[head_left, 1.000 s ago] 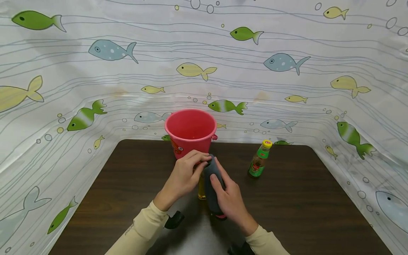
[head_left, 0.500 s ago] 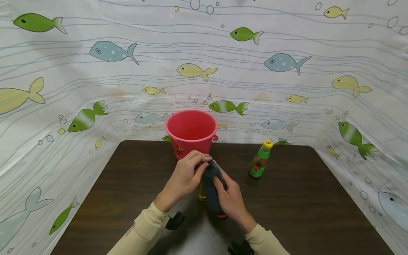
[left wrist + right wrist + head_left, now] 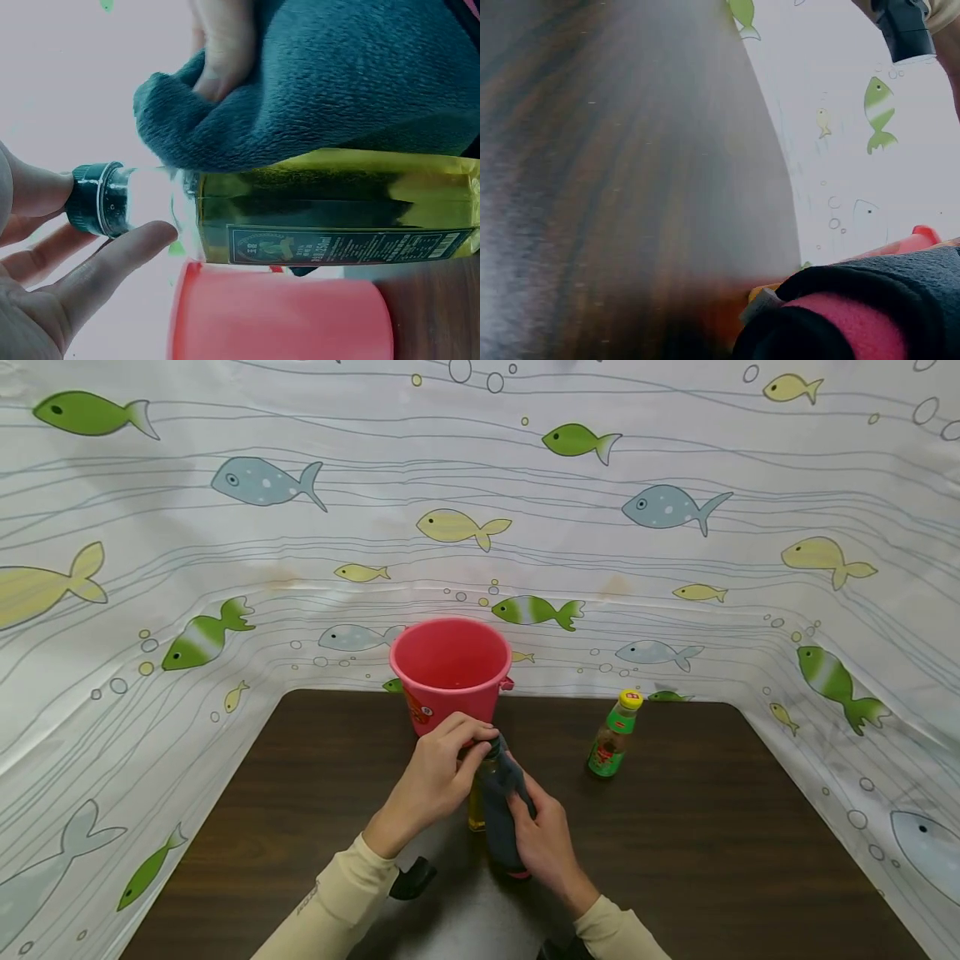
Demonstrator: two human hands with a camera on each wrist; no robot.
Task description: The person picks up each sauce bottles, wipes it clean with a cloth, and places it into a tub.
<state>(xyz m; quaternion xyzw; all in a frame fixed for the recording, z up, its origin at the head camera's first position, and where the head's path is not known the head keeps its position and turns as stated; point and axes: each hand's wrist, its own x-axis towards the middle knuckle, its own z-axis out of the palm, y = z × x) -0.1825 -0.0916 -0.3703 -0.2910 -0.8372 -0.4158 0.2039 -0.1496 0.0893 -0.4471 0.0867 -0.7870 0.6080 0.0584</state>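
Observation:
An oil bottle [image 3: 337,217] with yellow-green contents and a dark label stands in front of the bucket, partly hidden by cloth in the head view. My left hand [image 3: 431,781] pinches its black cap [image 3: 86,199] at the top, the thumb and fingers on either side. A fuzzy dark grey cloth [image 3: 501,818] lies against the bottle's side, gripped by my right hand [image 3: 547,839]. Seen from the right wrist, the cloth [image 3: 900,292] shows pink material and black edging. The right fingers behind the cloth are mostly hidden.
A pink bucket [image 3: 461,702] stands just behind the hands. To the right is a sauce bottle [image 3: 609,743] with a yellow cap and green label. The dark wooden table [image 3: 712,827] is enclosed by a fish-patterned sheet [image 3: 570,543] at the back and sides.
My right hand has shifted the cloth slightly down and turned it around the bottle, so more of the neck shows. The left hand stays at the cap.

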